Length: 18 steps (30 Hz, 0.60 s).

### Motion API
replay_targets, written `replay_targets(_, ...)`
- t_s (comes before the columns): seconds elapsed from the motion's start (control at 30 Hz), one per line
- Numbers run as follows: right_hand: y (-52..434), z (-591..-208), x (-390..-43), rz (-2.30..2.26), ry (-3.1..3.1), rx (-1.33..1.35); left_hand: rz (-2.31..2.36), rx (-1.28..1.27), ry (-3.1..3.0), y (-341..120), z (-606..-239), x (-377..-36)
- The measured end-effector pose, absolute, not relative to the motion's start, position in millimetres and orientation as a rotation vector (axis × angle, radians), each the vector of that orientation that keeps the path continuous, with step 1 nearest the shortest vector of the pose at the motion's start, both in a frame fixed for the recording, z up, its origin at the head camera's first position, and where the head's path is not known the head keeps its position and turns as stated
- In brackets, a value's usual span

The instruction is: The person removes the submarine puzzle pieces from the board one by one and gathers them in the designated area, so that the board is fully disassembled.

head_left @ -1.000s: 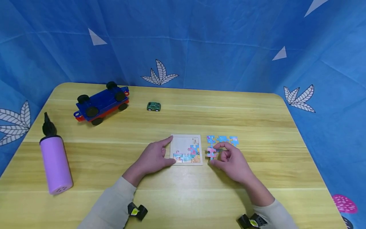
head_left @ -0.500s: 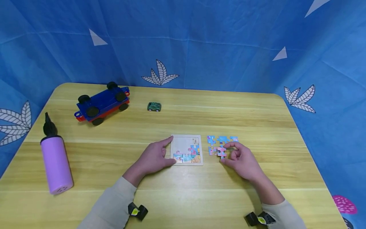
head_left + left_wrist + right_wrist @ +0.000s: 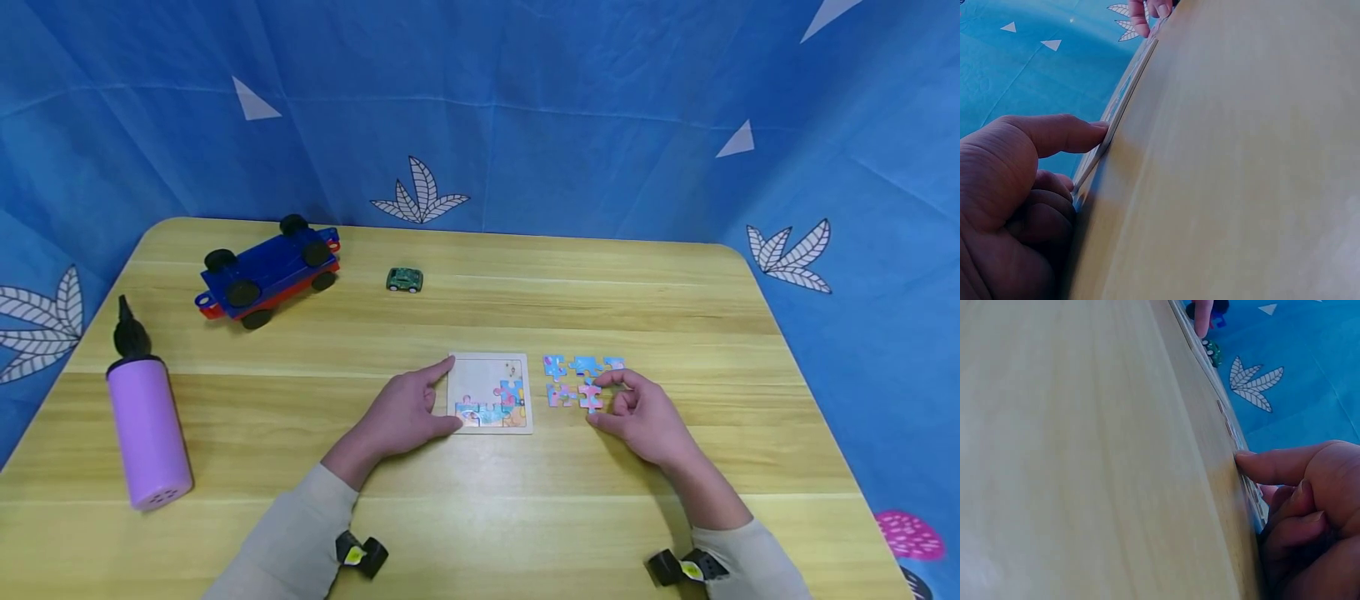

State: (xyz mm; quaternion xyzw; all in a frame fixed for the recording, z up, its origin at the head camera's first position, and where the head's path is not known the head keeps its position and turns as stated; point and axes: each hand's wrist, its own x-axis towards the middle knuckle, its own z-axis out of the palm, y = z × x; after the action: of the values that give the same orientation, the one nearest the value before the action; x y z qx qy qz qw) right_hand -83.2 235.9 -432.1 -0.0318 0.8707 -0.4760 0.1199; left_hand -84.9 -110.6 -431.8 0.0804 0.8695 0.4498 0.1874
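Note:
A square puzzle tray [image 3: 480,375] lies flat on the wooden table [image 3: 480,483], with several pieces set along its bottom and right side. My left hand [image 3: 440,393] presses index finger and thumb against the tray's left edge; in the left wrist view the thumb [image 3: 1063,133] touches the tray rim [image 3: 1125,94]. My right hand [image 3: 602,400] pinches a pink puzzle piece [image 3: 589,393] between index finger and thumb, low over the table to the right of the tray. Loose blue pieces [image 3: 584,364] lie in a row just beyond it, and another piece [image 3: 558,395] sits to its left.
A blue and red toy truck [image 3: 266,268] lies at the back left, with a small green toy car [image 3: 403,279] near it. A purple hand pump [image 3: 146,429] stands at the left edge. Blue patterned cloth [image 3: 525,117] walls the table in.
My right hand has carried the pink piece to the right, from beside the tray to under the row of blue pieces. My left hand and the tray have stayed put.

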Motion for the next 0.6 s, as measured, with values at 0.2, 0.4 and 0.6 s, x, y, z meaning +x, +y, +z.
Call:
replay_targets(0.2, 236.1, -431.9, -83.5, -1.425, 2.518, -0.088, 1.258, 0.22, 2.447, -110.4, -432.4, -85.2)
replay_targets(0.4, 236.2, -431.7, -84.0, -1.429, 2.484, -0.061, 1.271, 0.209, 2.438, -110.3, -432.6, -84.8)
replay_targets(0.6, 236.4, -432.0, -84.4, -1.433, 2.477, -0.047, 1.274, 0.214, 2.441, -110.3, -433.0, -84.8)
